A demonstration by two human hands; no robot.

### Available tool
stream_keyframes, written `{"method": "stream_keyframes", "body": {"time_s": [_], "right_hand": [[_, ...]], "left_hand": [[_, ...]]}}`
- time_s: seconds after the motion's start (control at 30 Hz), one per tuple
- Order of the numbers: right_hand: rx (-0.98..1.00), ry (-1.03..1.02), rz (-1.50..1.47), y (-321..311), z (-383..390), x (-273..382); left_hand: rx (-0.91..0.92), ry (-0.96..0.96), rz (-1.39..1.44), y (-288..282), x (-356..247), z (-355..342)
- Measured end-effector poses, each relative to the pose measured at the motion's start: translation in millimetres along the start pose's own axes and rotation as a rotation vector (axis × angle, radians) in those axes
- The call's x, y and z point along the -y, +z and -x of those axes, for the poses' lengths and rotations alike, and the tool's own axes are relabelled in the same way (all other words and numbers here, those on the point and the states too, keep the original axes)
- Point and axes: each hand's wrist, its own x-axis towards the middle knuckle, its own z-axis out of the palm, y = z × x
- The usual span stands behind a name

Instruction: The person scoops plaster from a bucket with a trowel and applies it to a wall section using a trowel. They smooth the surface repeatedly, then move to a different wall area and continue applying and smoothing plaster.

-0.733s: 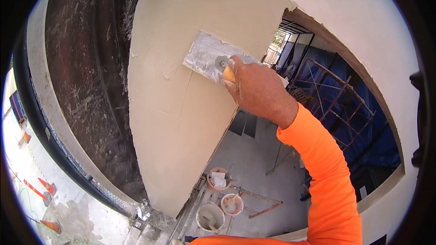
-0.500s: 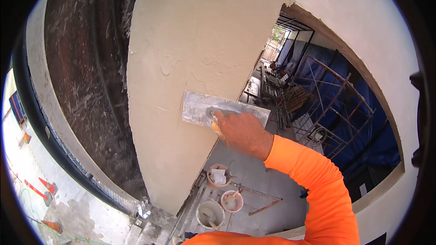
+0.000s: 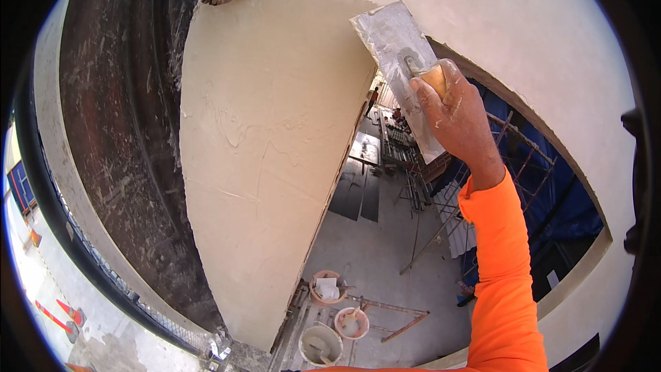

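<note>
My right hand (image 3: 458, 116) is closed round the wooden handle of a plastering trowel (image 3: 394, 34). The trowel's flat metal blade is smeared with pale plaster. Its upper end lies against or close to the top right part of a cream plastered wall strip (image 3: 255, 145), and its lower end reaches out past the strip's edge over the opening. Ridges and scratch lines mark the wet-looking plaster midway down the strip. My left hand is not in view.
Below stand a bucket (image 3: 320, 343) with plaster and a tool in it, a smaller pink bucket (image 3: 351, 324) and a tub (image 3: 326, 288) with something white inside. Scaffold frames (image 3: 523, 158) and blue sheeting (image 3: 575, 213) fill the opening at right. Traffic cones (image 3: 71, 313) stand lower left.
My right hand has carried the trowel up and to the right, from the middle of the strip to its top right edge. The blade has turned from nearly level to steeply slanted.
</note>
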Motion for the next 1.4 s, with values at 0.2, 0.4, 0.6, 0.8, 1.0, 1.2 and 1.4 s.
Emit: {"method": "stream_keyframes", "body": {"time_s": [0.2, 0.4, 0.6, 0.8, 1.0, 1.2, 1.4], "right_hand": [[0.016, -0.096, 0.034, 14, -28, 1], [0.207, -0.166, 0.079, 38, -29, 24], [0.067, -0.119, 0.077, 24, -33, 26], [0.122, -0.249, 0.08, 52, -42, 32], [0.408, -0.226, 0.197, 96, 12, 55], [0.621, -0.268, 0.192, 142, 109, 52], [0.801, -0.329, 0.206, 182, 210, 43]], "left_hand": [[0.022, -0.005, -0.02, -2, 1, 1], [0.054, -0.001, -0.076, -3, 14, 8], [0.127, -0.004, -0.174, -1, 32, 23], [-0.092, -0.058, 0.026, 7, 38, 34], [-0.107, 0.138, -0.129, 11, 47, 36], [-0.16, -0.142, 0.227, 25, 58, 62], [-0.202, -0.111, 0.197, 11, 62, 69]]}}
